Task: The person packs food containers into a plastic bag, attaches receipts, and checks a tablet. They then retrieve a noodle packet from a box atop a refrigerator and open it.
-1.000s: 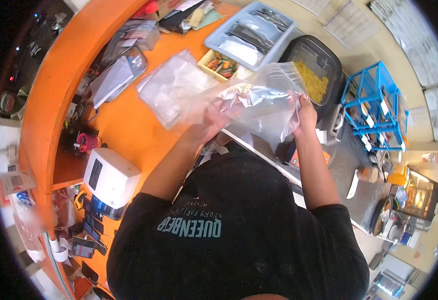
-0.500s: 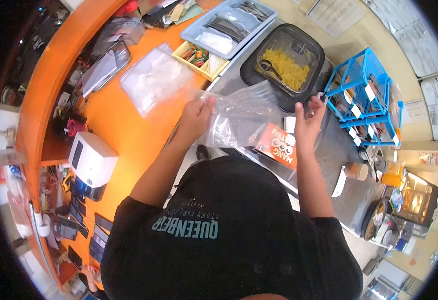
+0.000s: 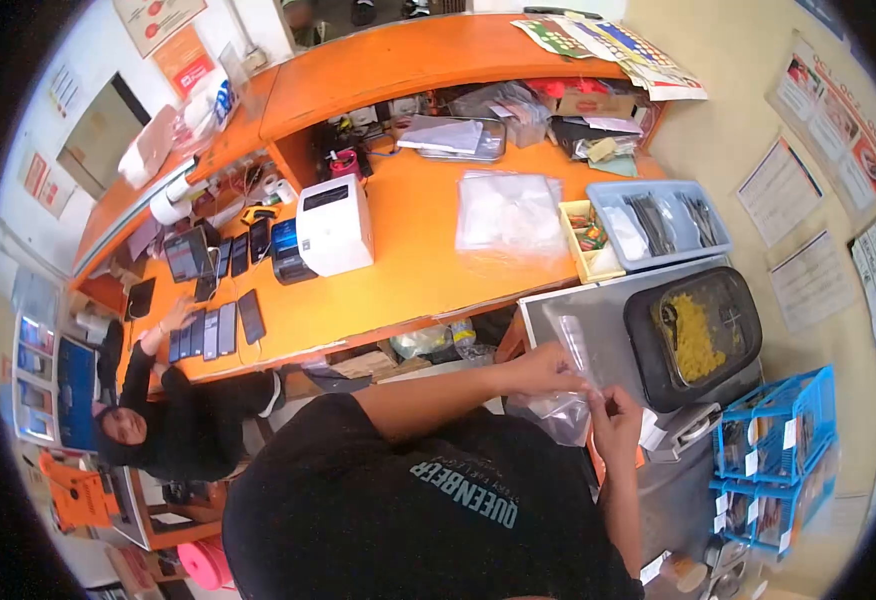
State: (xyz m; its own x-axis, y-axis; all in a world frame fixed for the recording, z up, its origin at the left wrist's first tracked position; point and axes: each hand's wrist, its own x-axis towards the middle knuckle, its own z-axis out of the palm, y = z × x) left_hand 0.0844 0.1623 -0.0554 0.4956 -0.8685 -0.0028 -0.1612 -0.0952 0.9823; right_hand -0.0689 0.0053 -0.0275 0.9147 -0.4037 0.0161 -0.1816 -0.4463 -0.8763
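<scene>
My left hand (image 3: 546, 370) is closed in a pinch on the upper edge of a clear plastic bag (image 3: 562, 412). My right hand (image 3: 616, 422) has its fingers and thumb together at the same edge, close beside the left. The bag hangs in front of my shirt, over the front of the steel counter (image 3: 598, 325). Partly hidden behind my right hand is an orange box (image 3: 638, 458). Beyond the hands sits a black container (image 3: 648, 350) of yellow food (image 3: 696, 340), with a dark spoon (image 3: 669, 318) in it.
A stack of clear bags (image 3: 510, 212) lies on the orange counter (image 3: 408, 262). Beside it are a yellow bin (image 3: 580, 262) of sachets and a blue cutlery tray (image 3: 648, 262). Blue wire baskets (image 3: 773, 430) stand right. Another person (image 3: 188, 425) reaches toward several phones at left.
My right hand has come in from the open to close on the bag's edge beside my left. The view has swung left, bringing the other person and more of the orange counter into sight.
</scene>
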